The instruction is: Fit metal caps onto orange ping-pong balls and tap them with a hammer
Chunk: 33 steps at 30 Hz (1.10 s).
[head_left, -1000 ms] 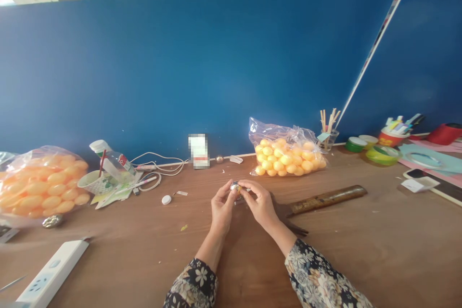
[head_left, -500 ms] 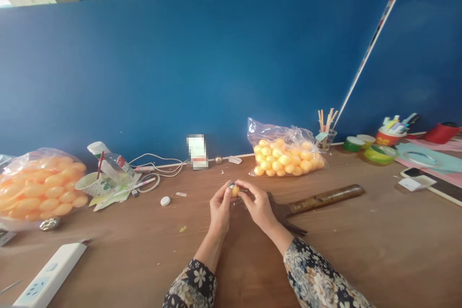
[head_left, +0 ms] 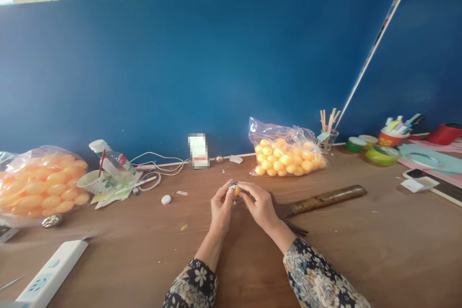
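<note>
My left hand (head_left: 221, 207) and my right hand (head_left: 259, 203) meet over the middle of the wooden table (head_left: 144, 260). Both pinch one small yellow ball partly wrapped in silvery foil (head_left: 235, 188), held at the fingertips just above the tabletop. My fingers are closed round it, so most of the ball is hidden. Behind my hands lies a clear bag of yellow balls (head_left: 287, 155). A second bag of orange balls (head_left: 39, 186) sits at the far left.
A long dark bar (head_left: 325, 198) lies right of my hands. A white power strip (head_left: 50, 274) sits front left. A foil-wrapped ball (head_left: 51, 221), a bottle (head_left: 113, 160), cup, cables, tape rolls (head_left: 382, 154) and a phone (head_left: 433, 185) line the table by the blue partition (head_left: 216, 67).
My hands have stayed in place, turning the small ball slightly between the fingertips. Nothing else has moved.
</note>
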Tool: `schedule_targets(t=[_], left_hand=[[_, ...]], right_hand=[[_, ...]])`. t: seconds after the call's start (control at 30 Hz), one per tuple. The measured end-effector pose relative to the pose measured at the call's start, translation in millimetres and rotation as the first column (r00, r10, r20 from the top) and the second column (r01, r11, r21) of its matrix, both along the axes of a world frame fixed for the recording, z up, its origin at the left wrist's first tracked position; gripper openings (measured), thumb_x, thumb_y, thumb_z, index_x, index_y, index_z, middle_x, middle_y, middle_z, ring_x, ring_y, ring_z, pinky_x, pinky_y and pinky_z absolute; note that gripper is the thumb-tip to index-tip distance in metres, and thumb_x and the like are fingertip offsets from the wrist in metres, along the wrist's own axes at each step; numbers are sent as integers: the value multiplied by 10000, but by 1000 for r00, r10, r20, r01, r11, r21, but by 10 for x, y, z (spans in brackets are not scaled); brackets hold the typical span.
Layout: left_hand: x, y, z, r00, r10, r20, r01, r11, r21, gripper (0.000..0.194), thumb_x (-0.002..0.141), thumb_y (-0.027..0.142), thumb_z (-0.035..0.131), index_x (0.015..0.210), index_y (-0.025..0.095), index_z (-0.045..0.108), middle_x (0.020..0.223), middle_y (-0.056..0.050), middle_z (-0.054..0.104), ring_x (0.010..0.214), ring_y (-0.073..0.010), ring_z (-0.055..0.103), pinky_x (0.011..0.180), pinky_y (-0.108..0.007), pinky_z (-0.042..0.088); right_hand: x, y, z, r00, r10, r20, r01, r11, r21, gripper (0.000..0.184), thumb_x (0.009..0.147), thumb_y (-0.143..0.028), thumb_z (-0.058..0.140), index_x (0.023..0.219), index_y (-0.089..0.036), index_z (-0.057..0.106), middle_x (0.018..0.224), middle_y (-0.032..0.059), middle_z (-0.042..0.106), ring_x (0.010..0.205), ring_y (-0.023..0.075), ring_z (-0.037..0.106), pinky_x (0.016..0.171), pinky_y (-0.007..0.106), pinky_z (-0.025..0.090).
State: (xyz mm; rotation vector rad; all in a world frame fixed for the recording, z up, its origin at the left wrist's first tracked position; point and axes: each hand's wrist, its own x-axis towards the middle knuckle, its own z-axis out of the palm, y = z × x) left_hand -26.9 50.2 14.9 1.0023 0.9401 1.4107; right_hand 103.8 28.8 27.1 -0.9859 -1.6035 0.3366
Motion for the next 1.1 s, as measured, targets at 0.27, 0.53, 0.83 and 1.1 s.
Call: schedule_targets(t=[0.27, 0.53, 0.83, 1.1], left_hand=[[9, 0, -18, 999, -34, 28, 34, 999, 14, 491, 724, 394, 709, 1169, 197, 639, 1167, -115, 664, 1020, -239, 646, 906, -354, 500], [10, -4, -22, 999, -32, -22, 33, 997, 66, 501, 721, 382, 713, 1178, 196, 626, 1137, -102, 658, 1025, -232, 629, 908, -364, 500], [13, -36, 32, 998, -8, -61, 14, 995, 99, 474, 715, 352, 723, 1144, 180, 620, 1095, -105, 675, 993, -212, 641, 871, -319, 500], [7, -19, 1, 1000, -13, -1, 13, 1000, 15, 458, 699, 394, 724, 1080, 146, 666, 1070, -124, 696, 918, -219, 665, 809, -319, 526]], right_hand=[[-54, 37, -58, 931, -23, -365, -55, 977, -204, 216, 865, -272, 545, 1063, -203, 597, 1024, 90, 702, 933, 214, 679, 805, 350, 569], [-46, 16, -26, 964, -48, -261, -8, 978, -210, 205, 855, -280, 542, 1008, -199, 651, 1023, 92, 699, 915, 212, 671, 758, 324, 566], [-27, 12, -13, 989, -56, -136, 45, 996, -81, 213, 867, -232, 516, 1011, -214, 671, 1019, 87, 704, 941, 212, 662, 791, 335, 560], [-4, 10, 10, 998, -36, -43, 36, 999, -11, 247, 888, -214, 480, 1033, -238, 678, 1047, 76, 702, 997, 217, 644, 905, 390, 521]])
